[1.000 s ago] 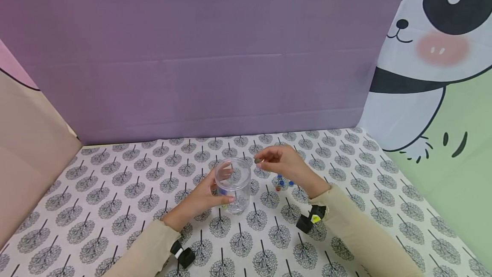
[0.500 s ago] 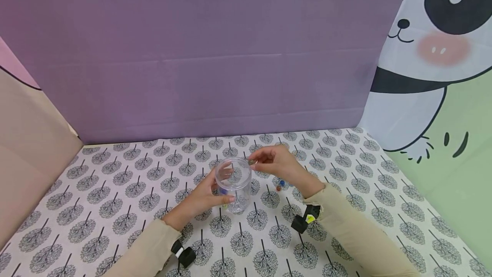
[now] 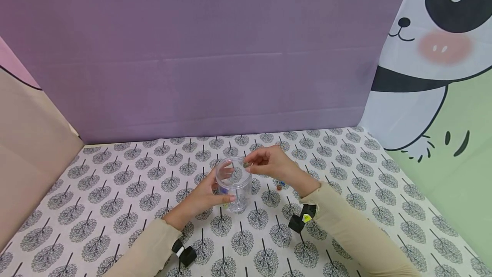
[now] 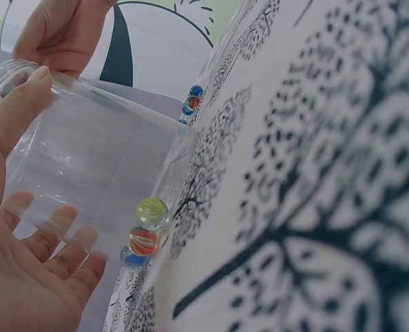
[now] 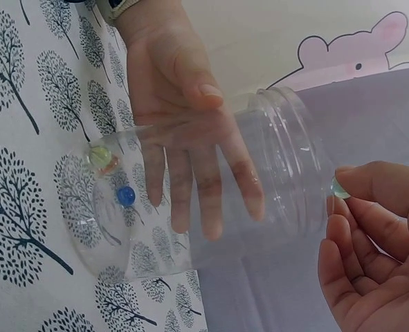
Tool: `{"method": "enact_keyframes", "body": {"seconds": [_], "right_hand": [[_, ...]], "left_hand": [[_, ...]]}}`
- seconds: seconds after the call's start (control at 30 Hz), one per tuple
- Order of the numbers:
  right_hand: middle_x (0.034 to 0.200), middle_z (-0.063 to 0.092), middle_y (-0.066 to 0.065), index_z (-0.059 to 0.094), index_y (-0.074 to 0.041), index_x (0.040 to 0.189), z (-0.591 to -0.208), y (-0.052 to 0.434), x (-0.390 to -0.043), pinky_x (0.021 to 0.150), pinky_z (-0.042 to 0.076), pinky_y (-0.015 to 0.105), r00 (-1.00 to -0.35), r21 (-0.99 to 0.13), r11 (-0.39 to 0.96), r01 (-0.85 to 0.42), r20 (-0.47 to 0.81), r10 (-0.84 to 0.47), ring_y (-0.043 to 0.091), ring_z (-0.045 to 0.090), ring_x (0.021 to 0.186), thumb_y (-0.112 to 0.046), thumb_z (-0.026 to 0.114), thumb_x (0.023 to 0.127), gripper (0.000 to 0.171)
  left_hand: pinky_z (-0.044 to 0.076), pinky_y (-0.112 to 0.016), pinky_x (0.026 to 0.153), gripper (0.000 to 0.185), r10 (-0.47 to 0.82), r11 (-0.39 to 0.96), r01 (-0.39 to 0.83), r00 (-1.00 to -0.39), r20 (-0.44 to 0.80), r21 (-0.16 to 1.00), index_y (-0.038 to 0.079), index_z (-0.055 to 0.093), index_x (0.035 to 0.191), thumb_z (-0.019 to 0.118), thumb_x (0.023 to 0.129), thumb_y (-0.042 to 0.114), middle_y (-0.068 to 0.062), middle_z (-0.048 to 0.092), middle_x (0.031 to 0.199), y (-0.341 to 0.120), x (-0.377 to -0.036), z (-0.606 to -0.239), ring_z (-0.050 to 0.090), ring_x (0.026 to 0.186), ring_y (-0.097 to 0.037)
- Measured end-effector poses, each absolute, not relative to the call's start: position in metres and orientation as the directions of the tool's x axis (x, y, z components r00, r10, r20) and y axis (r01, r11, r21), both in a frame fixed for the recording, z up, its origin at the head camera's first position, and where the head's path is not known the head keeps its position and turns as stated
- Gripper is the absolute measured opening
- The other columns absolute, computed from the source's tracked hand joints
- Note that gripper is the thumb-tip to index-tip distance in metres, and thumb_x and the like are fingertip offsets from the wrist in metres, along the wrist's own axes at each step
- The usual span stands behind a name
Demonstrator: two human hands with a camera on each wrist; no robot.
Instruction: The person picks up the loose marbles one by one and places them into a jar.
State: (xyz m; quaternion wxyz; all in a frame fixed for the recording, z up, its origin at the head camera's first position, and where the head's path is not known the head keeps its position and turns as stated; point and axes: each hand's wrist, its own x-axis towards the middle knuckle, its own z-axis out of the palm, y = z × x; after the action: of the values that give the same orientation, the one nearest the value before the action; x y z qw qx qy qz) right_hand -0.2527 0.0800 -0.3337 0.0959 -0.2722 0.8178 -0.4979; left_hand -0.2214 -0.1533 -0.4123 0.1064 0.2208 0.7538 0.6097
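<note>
A clear plastic jar [image 3: 239,193] stands upright and lidless on the patterned cloth. My left hand [image 3: 203,196] grips it from the left, thumb in front and fingers round the far side. At the jar's right rim is my right hand [image 3: 272,165], pinching a pale green glass marble [image 5: 340,189] between thumb and fingertip. On the jar's bottom lie a yellow-green marble [image 4: 151,213], an orange marble [image 4: 142,242] and a blue marble [image 5: 126,196].
Below my right hand, loose marbles lie on the cloth: an orange-brown marble [image 3: 279,187] and a blue marble [image 4: 196,90], partly hidden in the head view. A purple backdrop [image 3: 215,76] rises behind the table, with a panda-print panel [image 3: 430,110] at right.
My right hand has moved left with the marble, from beside the jar to its rim. It now covers more of the loose blue marbles. My left hand and the jar stay put.
</note>
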Motion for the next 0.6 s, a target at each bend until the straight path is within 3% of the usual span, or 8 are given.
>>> {"method": "enact_keyframes", "body": {"seconds": [0.6], "right_hand": [[0.080, 0.065, 0.004, 0.069, -0.001, 0.103, -0.3341, 0.0791, -0.2534, 0.060, 0.051, 0.025, -0.809, -0.869, 0.332, -0.366, 0.121, -0.575, 0.013, 0.055, 0.065, -0.006, 0.070, 0.083, 0.021]], "left_hand": [[0.036, -0.060, 0.101, 0.094, 0.447, 0.173, 0.212, -0.887, 0.115, 0.962, 0.023, 0.021, 0.149, 0.078, 0.075, 0.013, -0.016, 0.033, 0.149, -0.1527, -0.2225, -0.4123, 0.040, 0.126, -0.045]]}}
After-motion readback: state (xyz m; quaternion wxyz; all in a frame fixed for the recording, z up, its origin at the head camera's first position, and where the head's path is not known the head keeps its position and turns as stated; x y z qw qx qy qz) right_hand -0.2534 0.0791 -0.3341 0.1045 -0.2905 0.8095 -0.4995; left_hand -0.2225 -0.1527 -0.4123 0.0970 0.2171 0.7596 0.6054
